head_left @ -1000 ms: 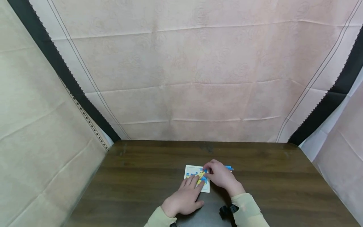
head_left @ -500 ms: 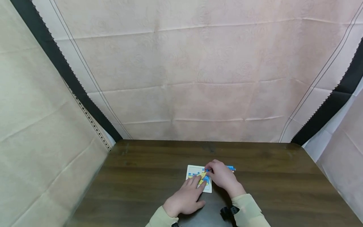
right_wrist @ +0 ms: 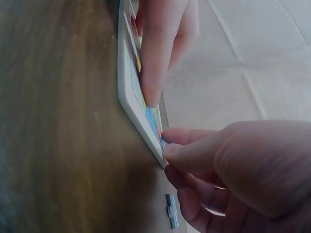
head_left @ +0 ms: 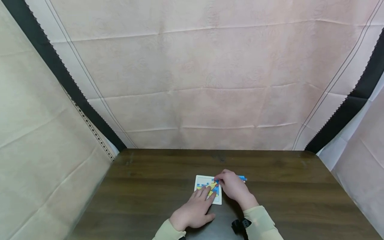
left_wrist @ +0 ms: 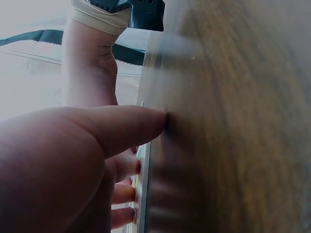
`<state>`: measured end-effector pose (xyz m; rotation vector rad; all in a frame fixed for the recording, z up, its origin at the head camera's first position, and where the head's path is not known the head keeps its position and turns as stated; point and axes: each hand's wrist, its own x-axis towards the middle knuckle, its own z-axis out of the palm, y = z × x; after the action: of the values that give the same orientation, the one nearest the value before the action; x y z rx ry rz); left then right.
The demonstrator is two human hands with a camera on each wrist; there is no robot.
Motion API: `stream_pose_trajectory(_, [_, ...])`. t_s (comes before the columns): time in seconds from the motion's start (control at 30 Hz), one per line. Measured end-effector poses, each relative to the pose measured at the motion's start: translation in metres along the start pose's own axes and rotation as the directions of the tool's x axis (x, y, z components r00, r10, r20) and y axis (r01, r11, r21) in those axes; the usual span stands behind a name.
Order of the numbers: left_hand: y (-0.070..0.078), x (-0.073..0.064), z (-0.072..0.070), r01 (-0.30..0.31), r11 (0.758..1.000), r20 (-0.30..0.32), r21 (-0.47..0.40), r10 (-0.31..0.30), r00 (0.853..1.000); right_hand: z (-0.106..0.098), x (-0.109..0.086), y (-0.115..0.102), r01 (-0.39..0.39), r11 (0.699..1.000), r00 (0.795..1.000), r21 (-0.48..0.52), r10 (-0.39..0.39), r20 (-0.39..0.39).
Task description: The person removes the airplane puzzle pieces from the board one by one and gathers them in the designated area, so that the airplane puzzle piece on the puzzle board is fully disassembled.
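Observation:
A white-framed jigsaw puzzle board [head_left: 218, 201] with blue and yellow pieces lies flat on the table. My left hand [head_left: 193, 211] rests over its lower left part, fingers spread and nearly straight on the pieces. In the left wrist view the left thumb [left_wrist: 141, 124] reaches down to the tabletop beside the board. With thumb and index finger, my right hand [head_left: 235, 189] pinches a small puzzle piece [right_wrist: 163, 138] at the board's upper right. Most of that piece is hidden by the fingertips. The other right fingers curl past the board's edge.
Loose blue puzzle pieces [head_left: 242, 178] lie on the table just beyond the right hand. A dark wooden table [head_left: 150, 186] carries everything. Pale cloth walls [head_left: 210, 83] stand behind it and at both sides. A black wrist device [head_left: 240, 225] sits on the right sleeve.
The right thumb has drawn in slightly toward the index finger, and a reddish bit now shows by the fingertips. My left hand keeps its place on the board. The head view shifts slightly.

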<state>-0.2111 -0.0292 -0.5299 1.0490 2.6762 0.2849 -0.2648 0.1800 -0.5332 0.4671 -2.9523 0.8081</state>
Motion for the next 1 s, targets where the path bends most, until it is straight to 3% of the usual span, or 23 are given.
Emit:
stream_pose_trajectory(0.33, [-0.0012,0.0009,-0.007,0.022,0.999,0.038,-0.032,-0.02,0.999,-0.0021,0.0019,-0.0003,0.006,1.0,1.0,-0.001,-0.006,-0.015])
stream_pose_trajectory(0.67, [-0.0033,0.0018,-0.002,0.028,0.999,0.038,-0.037,-0.027,0.999,0.0006,0.0011,0.0004,-0.007,0.999,1.0,0.034,0.007,-0.01])
stream_pose_trajectory(1.0, [-0.0017,0.0015,0.0003,0.037,0.999,0.022,-0.032,-0.036,0.999,-0.0017,0.0032,0.0028,-0.071,0.991,0.997,0.111,0.072,-0.004])
